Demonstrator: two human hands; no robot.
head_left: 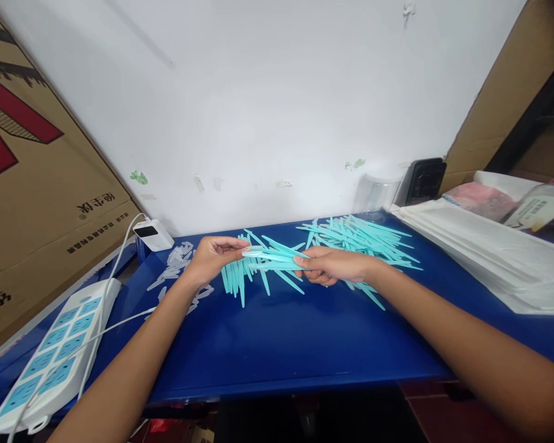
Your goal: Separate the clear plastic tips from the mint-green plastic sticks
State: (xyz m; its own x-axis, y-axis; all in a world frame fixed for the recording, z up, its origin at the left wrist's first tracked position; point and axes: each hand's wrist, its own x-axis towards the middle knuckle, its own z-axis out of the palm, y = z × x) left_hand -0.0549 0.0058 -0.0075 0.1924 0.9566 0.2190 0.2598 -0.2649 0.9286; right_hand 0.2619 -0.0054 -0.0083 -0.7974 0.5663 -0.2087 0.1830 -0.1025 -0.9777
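My right hand [321, 264] is closed round a small fan of slim turquoise plastic sticks [277, 255], their pale ends pointing left. At those ends, my left hand [216, 253] has thumb and forefinger pinched together at the tip of one turquoise stick. Beneath and between both hands lies a loose group of the same sticks [233, 283] on the blue tabletop [277, 344]. A larger heap of turquoise sticks [360, 237] spreads behind my right hand and partly under its wrist. Small translucent plastic pieces [178, 258] lie left of my left hand, partly hidden by that forearm.
A white power strip [55, 351] with cables lies at the left, near a small white device with a dark display [154, 234]. White sheets or bags [471, 258] are stacked at the right. A clear container [378, 194] and a black object [425, 181] stand by the white wall.
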